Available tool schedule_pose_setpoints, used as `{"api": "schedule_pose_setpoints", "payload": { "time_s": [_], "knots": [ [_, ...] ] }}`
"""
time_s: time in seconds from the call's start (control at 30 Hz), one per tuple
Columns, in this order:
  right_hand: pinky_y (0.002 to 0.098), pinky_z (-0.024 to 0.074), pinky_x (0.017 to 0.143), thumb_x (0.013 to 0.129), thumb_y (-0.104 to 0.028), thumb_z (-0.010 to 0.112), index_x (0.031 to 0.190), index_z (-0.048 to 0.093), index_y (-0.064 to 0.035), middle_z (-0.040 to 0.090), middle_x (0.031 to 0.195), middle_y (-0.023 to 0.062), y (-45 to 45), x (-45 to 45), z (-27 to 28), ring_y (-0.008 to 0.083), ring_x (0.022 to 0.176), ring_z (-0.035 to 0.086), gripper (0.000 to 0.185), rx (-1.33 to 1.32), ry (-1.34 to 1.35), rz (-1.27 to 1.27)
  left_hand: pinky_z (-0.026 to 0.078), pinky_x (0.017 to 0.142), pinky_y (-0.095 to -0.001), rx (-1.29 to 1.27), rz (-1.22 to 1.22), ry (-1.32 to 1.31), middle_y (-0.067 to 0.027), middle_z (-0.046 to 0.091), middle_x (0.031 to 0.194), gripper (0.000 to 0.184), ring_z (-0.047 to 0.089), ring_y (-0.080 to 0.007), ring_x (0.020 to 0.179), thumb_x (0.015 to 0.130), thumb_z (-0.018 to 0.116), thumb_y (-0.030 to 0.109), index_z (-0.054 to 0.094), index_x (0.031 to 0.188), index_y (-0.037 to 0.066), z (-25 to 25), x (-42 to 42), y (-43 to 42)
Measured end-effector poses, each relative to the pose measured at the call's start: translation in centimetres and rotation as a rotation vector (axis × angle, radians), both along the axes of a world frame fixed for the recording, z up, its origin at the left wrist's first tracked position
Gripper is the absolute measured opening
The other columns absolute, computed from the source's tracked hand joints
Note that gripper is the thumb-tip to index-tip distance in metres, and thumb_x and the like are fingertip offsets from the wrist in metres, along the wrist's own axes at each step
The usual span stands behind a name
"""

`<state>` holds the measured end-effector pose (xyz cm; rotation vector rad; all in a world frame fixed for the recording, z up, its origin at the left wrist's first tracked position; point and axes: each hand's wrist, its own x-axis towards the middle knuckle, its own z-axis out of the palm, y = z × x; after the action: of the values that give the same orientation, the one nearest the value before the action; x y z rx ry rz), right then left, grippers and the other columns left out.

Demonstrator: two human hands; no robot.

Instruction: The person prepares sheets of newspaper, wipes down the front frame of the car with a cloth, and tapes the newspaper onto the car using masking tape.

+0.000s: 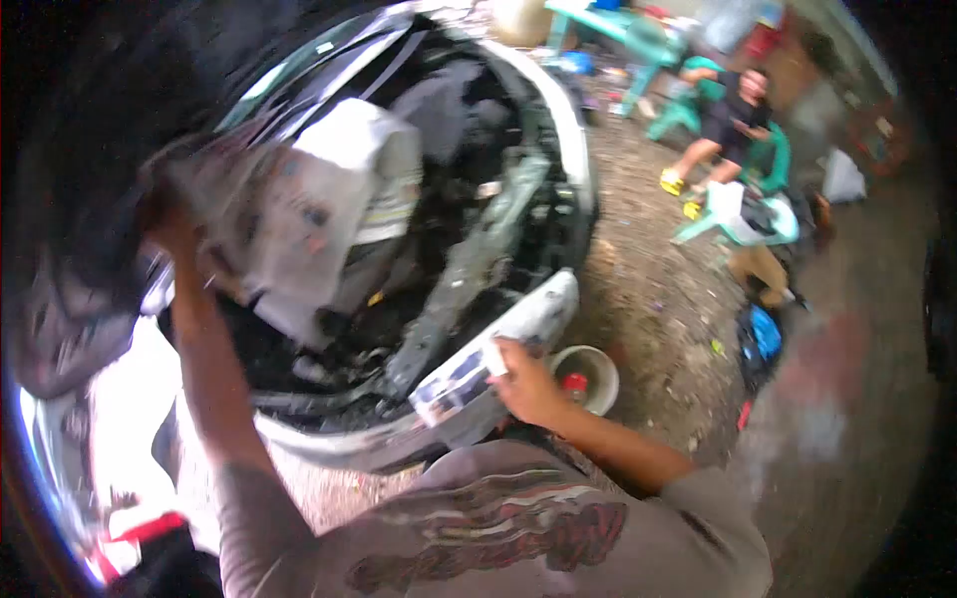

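Note:
In front of me is the open front end of a car (349,453), its engine bay (429,269) exposed. My left hand (169,214), blurred, is raised at the bay's left side, closed on the edge of a cloudy, printed plastic sheet (299,219). The sheet spreads over part of the bay, beside a white cover (349,130). My right hand (528,384) is at the near right edge, fingers closed on a small white piece (494,357) whose kind is unclear. It is next to a long, pale, shiny part, perhaps a headlight (518,319).
A whitish bucket (598,374) with something red inside stands on the ground right of the car. Farther off, a person (738,120) sits on a green chair near a green stool (768,224). A blue bag (763,334) lies on the ground.

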<state>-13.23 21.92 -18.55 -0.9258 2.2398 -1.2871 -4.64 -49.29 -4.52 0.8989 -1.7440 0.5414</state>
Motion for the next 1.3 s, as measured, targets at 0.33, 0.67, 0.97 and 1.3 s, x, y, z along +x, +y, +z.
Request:
{"api": "schedule_pose_setpoints", "payload": {
  "time_s": [0.33,0.67,0.97,1.3],
  "knots": [
    [0.0404,0.0589,0.093,0.097,0.007,0.058,0.152,0.040,-0.0037,0.070,0.129,0.0270,1.3,-0.7,-1.9,0.0344,0.107,0.077,0.058,-0.144,-0.157,0.013,0.061,0.083,-0.0464,-0.117,0.009,-0.217,-0.0100,0.078,0.105,0.036,0.076,-0.0366,0.094,0.104,0.059,0.040,0.074,0.115,0.009,6.4,-4.6,3.1],
    [0.0408,0.0604,0.087,0.095,0.008,0.059,0.148,0.044,-0.0036,0.070,0.131,0.0269,2.4,-0.9,-2.3,0.0328,0.100,0.079,0.056,-0.078,-0.222,-0.015,0.057,0.092,-0.0527,0.416,-0.324,-0.388,-0.0188,0.075,0.118,0.036,0.072,-0.0435,0.104,0.103,0.059,0.040,0.070,0.127,0.016,7.7,-4.5,5.8],
    [0.0441,0.0560,0.098,0.094,-0.002,0.065,0.141,0.058,-0.0063,0.071,0.130,0.0245,-2.5,-3.1,-0.6,0.0377,0.114,0.073,0.047,0.063,-0.259,0.126,0.055,0.096,-0.0508,0.351,-0.372,-0.492,-0.0204,0.076,0.110,0.035,0.071,-0.0432,0.110,0.100,0.062,0.035,0.071,0.128,0.016,6.3,-1.1,6.9],
    [0.0526,0.0448,0.113,0.075,-0.050,0.088,0.137,0.063,-0.0024,0.063,0.136,0.0274,-33.9,-6.7,13.5,0.0460,0.129,0.058,0.082,-0.152,0.542,0.162,0.054,0.096,-0.0524,0.461,-0.397,-0.394,-0.0237,0.071,0.125,0.042,0.069,-0.0455,0.114,0.102,0.060,0.033,0.065,0.142,0.023,5.6,-0.2,16.7]
  ]
}}
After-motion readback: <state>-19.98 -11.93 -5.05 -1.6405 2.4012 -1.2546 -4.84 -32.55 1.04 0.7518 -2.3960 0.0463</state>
